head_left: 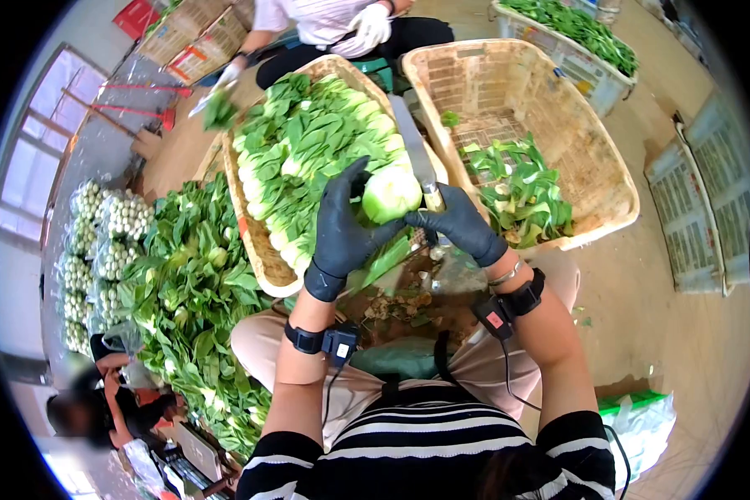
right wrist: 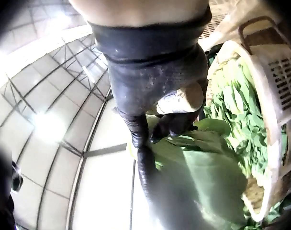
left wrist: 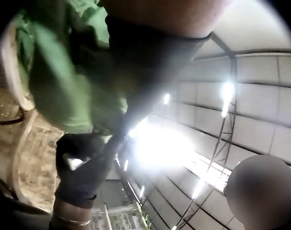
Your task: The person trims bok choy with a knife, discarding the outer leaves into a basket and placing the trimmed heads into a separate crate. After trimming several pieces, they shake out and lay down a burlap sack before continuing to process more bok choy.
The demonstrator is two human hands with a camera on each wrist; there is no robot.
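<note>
My black-gloved left hand [head_left: 342, 229] holds a head of bok choy [head_left: 392, 196], its pale rounded base turned up. In the black-gloved right hand [head_left: 462, 223] is a knife [head_left: 412, 137], gripped by its light handle [right wrist: 188, 98]; the broad blade points away from me, beside the bok choy. Fingertips of both hands meet at the near side of the base. Wide green leaves [right wrist: 212, 175] fill the lower part of the right wrist view. Behind the hands stands a crate [head_left: 262, 271] packed with rows of trimmed bok choy.
A second crate [head_left: 596, 158] at the right holds loose cut leaves [head_left: 521, 187]. Untrimmed greens [head_left: 196, 308] are heaped at the left, near bagged pale vegetables [head_left: 112, 237]. Opposite sits a person in white gloves [head_left: 371, 27]; another person [head_left: 129, 400] is at lower left. Trimmings [head_left: 400, 308] litter the floor.
</note>
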